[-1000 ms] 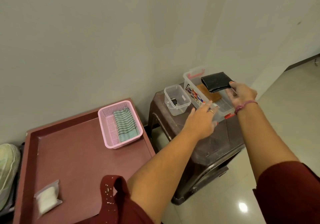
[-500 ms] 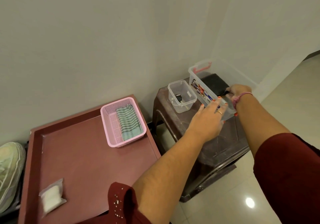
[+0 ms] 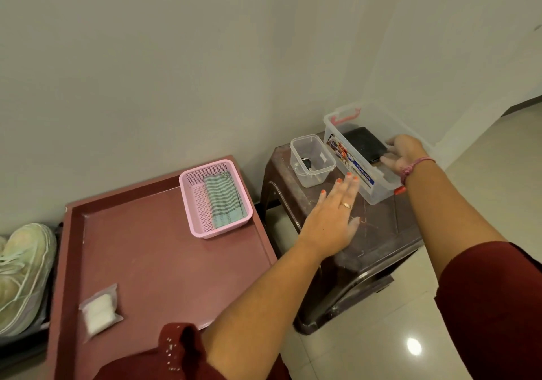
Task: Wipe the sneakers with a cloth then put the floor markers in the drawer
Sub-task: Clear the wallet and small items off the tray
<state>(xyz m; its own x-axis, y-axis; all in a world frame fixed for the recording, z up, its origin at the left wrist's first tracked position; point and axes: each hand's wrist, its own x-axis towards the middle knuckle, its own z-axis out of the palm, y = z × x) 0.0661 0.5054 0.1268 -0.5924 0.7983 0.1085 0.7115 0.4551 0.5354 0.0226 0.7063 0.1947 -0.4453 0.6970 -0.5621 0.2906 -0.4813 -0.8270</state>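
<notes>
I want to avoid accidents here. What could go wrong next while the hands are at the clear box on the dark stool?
1. The right hand is inside the clear box, which sits near the edge of the stool; pulling out carelessly could drag it off.
2. The left hand hovers open beside the small container and could knock it.
3. The black item may catch on the withdrawing fingers.
</notes>
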